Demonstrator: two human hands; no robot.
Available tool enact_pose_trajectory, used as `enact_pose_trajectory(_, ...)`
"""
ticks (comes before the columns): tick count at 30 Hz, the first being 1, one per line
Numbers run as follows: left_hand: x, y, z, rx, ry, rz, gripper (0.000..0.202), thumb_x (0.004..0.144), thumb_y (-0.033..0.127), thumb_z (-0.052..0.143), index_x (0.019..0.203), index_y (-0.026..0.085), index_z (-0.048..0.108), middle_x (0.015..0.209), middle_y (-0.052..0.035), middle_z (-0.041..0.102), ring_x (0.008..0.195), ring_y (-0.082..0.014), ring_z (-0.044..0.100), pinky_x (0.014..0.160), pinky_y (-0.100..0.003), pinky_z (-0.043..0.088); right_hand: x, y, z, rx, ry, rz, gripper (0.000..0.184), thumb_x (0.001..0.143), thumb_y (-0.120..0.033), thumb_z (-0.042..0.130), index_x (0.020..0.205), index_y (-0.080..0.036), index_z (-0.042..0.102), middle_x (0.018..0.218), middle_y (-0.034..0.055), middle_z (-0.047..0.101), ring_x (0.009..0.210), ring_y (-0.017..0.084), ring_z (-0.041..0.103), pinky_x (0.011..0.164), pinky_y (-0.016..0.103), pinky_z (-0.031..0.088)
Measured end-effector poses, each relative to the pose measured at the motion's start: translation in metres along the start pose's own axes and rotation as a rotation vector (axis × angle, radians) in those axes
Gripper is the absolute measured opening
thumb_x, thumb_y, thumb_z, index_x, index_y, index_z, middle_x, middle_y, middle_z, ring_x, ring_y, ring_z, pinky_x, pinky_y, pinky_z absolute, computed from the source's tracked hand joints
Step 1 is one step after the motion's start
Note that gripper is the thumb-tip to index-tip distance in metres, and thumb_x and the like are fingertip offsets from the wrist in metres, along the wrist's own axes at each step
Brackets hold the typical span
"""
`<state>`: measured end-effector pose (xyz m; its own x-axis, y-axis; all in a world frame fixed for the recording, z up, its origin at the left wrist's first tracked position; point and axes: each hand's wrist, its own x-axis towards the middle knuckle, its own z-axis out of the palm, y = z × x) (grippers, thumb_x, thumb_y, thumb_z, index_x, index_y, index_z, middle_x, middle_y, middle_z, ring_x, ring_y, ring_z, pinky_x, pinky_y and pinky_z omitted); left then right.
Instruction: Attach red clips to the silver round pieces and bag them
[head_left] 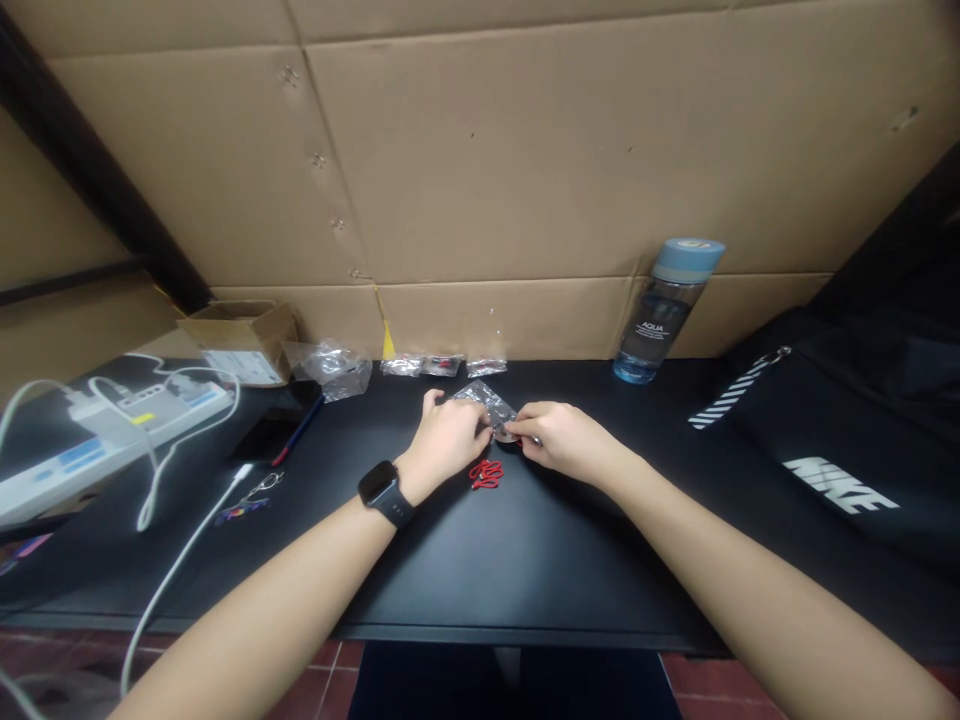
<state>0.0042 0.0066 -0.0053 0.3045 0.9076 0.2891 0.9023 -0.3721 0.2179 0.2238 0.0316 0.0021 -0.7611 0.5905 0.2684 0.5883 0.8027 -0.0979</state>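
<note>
Over the middle of the black table, my left hand (pixel 450 438) and my right hand (pixel 559 435) meet at a small clear plastic bag (pixel 486 398). The left thumb and fingers pinch the bag's near edge. My right fingertips are closed at its right corner, where a bit of red shows beside them; what exactly they grip there is too small to tell. Just below the fingers, a coiled red cord (pixel 486 474) lies on the table. A dark smartwatch (pixel 380 487) is on my left wrist.
Several small plastic packets (pixel 421 366) lie along the cardboard wall, left of a blue-capped bottle (pixel 660 310). A small carton (pixel 247 345), power strip (pixel 112 440), phone (pixel 277 425) and keyring (pixel 251 500) are on the left. A black bag (pixel 847 430) fills the right side.
</note>
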Motion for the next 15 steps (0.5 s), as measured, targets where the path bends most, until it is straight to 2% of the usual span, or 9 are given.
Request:
enact_pose_trajectory(5,0.0008,0.0010,0.0002,0.023,0.047,-0.033,0.017,0.091,0.025,0.061,0.084,0.023,0.076,0.090,-0.0067,0.078,0.095,-0.0279,0.069,0.111,-0.058,0.025,0.0029,-0.0039,0.0005,-0.075,0.039,-0.039,0.023,0.095,-0.015,0.060,0.106,-0.023,0.079,0.096,0.0069,0.075,0.084,0.019,0.066,0.075,0.030,0.045)
enact_pose_trajectory(10,0.0015,-0.0008,-0.0007,0.028,0.045,-0.048,0.021,0.091,0.023,0.058,0.079,0.022,0.076,0.089,-0.0080,0.078,0.097,-0.0278,0.068,0.108,-0.057,0.026,0.0046,-0.0063,0.0000,-0.205,0.052,-0.047,0.025,0.099,-0.016,0.056,0.109,-0.021,0.078,0.091,0.0079,0.075,0.081,0.020,0.063,0.072,0.032,0.039)
enact_pose_trajectory(15,0.0024,-0.0027,-0.0001,0.019,0.071,-0.037,0.022,0.091,0.022,0.058,0.078,0.023,0.076,0.089,-0.0080,0.079,0.111,-0.0314,0.066,0.109,-0.057,0.024,0.0049,-0.0068,0.0033,-0.311,0.105,-0.086,0.028,0.104,-0.020,0.050,0.108,-0.021,0.078,0.083,0.0065,0.073,0.077,0.019,0.060,0.070,0.033,0.031)
